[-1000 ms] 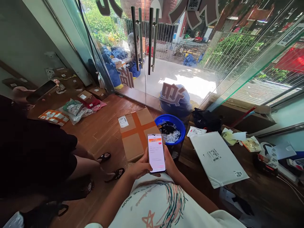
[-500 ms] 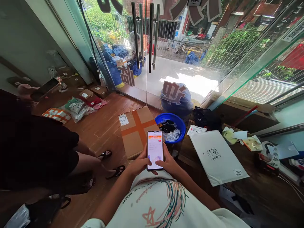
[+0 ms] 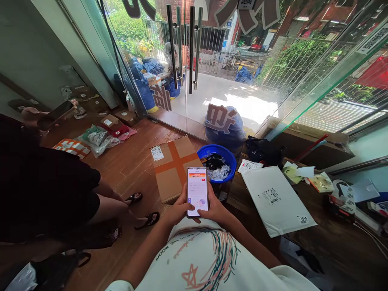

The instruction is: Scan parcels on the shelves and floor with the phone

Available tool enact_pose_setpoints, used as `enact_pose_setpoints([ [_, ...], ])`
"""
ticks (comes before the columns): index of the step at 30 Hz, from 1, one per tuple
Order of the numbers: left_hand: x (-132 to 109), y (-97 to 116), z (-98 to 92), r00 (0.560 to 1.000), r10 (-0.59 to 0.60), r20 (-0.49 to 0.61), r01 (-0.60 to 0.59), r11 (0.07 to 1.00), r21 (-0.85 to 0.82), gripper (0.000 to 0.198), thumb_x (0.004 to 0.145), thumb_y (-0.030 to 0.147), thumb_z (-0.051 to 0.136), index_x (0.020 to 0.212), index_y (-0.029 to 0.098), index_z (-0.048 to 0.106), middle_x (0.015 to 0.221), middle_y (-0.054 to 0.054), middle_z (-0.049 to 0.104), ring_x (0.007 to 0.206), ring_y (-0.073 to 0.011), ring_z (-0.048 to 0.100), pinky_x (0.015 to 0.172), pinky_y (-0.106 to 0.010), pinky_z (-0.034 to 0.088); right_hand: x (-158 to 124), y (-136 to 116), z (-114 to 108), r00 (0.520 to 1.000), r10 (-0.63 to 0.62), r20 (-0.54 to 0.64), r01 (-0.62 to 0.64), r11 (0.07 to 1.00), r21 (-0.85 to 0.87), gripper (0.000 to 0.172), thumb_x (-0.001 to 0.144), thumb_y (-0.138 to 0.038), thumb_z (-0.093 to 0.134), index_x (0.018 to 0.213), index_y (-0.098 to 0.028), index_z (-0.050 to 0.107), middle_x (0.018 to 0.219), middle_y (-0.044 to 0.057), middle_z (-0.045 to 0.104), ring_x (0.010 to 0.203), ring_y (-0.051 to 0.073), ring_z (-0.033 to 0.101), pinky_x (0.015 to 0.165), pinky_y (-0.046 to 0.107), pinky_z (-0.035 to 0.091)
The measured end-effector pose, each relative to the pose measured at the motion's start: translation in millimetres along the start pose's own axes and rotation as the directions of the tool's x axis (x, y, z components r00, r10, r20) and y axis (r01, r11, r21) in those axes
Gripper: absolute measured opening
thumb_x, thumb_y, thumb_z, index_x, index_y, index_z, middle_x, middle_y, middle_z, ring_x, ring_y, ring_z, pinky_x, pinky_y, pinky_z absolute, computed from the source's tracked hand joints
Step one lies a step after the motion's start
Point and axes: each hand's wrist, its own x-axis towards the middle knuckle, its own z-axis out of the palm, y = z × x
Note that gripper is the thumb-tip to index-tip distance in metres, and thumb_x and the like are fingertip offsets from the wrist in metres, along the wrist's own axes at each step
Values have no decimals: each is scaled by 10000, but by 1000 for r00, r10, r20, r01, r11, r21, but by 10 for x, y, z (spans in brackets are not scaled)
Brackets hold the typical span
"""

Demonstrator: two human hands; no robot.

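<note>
A smartphone [image 3: 197, 192] with a lit, mostly white and pink screen is held upright between my two hands, close to my body. My left hand [image 3: 179, 208] wraps its left edge, with the thumb resting on the lower left of the screen. On the other side my right hand [image 3: 214, 208] grips the right edge, its thumb over the lower right of the screen. The other fingers are largely hidden behind the phone. Just beyond it lies a taped cardboard box [image 3: 169, 182] with a white label.
A blue basin [image 3: 233, 161] of scraps stands beside the box. To the right, a large white mailer [image 3: 273, 198] lies on a dark table. At left another person [image 3: 45, 194] holds a phone, near parcels [image 3: 97, 135] on the floor. Glass doors [image 3: 186, 109] stand ahead.
My right thumb has shifted slightly left and down on the phone's screen. A graphic low on the screen now shows more plainly. The view has moved very slightly.
</note>
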Motion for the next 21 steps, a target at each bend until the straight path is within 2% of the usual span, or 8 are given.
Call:
enact_pose_setpoints([
  [4,-12,-1,-41,1000,-7,11,7,1000,29,1108,660,52,568,1465,509,-41,1441,-104,399,985,-304,619,569,-412,622,18,31,10,999,46,-30,-41,987,153,827,689,-170,735,1390,-233,302,1226,88,583,1061,277,579,854,399,490],
  [8,-19,-3,-55,994,10,108,-18,997,73,1203,639,4,613,1451,522,-108,1492,-97,340,1046,-296,597,683,-425,616,73,119,25,977,106,-185,-63,972,225,513,745,-219,673,1226,-235,496,1050,38,664,889,233,626,715,326,505],
  [11,-14,-26,-59,990,12,140,-29,992,119,1202,646,-3,607,1452,521,-114,1528,-83,283,1101,-298,564,721,-399,606,145,172,16,947,125,-295,-57,972,229,298,824,-338,607,1094,-215,579,965,36,697,788,219,642,661,309,498],
  [13,-6,-53,-67,986,2,169,-21,994,111,1197,623,-6,587,1460,516,-92,1544,-67,253,1119,-302,550,733,-385,600,194,193,-2,923,135,-360,-55,974,222,283,863,-417,574,1033,-194,610,896,39,708,732,212,643,638,300,485],
  [17,19,-112,-94,984,-10,178,0,999,54,1189,589,18,558,1461,517,-77,1551,-45,236,1119,-300,545,722,-372,596,246,223,-23,892,136,-431,-61,981,183,359,863,-511,591,970,-172,640,800,36,704,655,199,624,593,286,460],
  [21,42,-149,-123,986,-2,167,6,1000,-21,1168,578,54,535,1462,513,-75,1521,-41,296,1098,-284,556,709,-370,599,220,225,20,885,52,-464,-6,995,100,401,899,-565,515,959,-185,630,790,22,685,650,185,595,603,286,453],
])
